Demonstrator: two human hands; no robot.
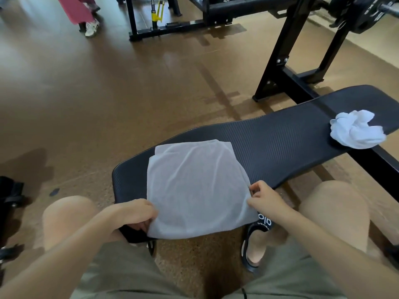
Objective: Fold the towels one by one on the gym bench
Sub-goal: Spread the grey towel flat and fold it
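Pinching the grey towel (198,188) at its near corners, left hand (138,214) and right hand (265,198) fingers curled

Two towels lie on one black gym bench (280,143): one flat towel (194,186) at the near end, one crumpled towel (356,132) at the far right end. Two hands hold the flat one, the left hand (138,214) at its left edge, the right hand (265,197) at its right. One black slide sandal (257,240) shows below.

Pale grey towel (198,186), white crumpled towel (357,131), black ribbed bench (280,143).
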